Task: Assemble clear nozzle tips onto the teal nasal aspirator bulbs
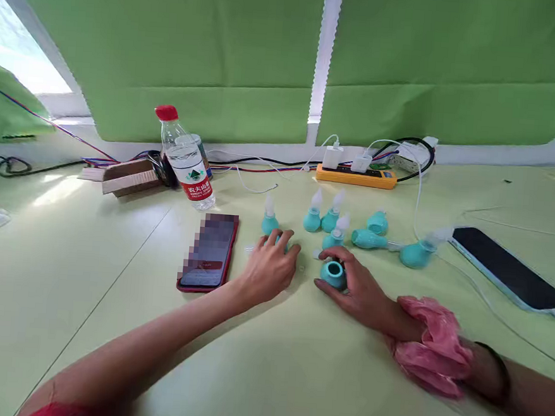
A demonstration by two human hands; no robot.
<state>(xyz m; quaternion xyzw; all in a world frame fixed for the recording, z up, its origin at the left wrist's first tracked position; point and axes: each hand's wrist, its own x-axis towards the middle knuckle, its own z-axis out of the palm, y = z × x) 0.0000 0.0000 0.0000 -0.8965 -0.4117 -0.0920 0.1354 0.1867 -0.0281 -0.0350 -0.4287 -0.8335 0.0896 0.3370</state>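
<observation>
My right hand is curled round a small teal rubber bulb lying on the pale green table, its open mouth towards me. A pink scrunchie sits on that wrist. My left hand rests knuckles up on the table, fingers bent over a teal piece that is mostly hidden. Several more teal bulbs with clear white tips stand or lie just beyond both hands.
A red-cased phone lies left of my left hand. Behind it are a red-capped water bottle and a cardboard box. An orange power strip with chargers and cables lies at the back. A second phone lies at right.
</observation>
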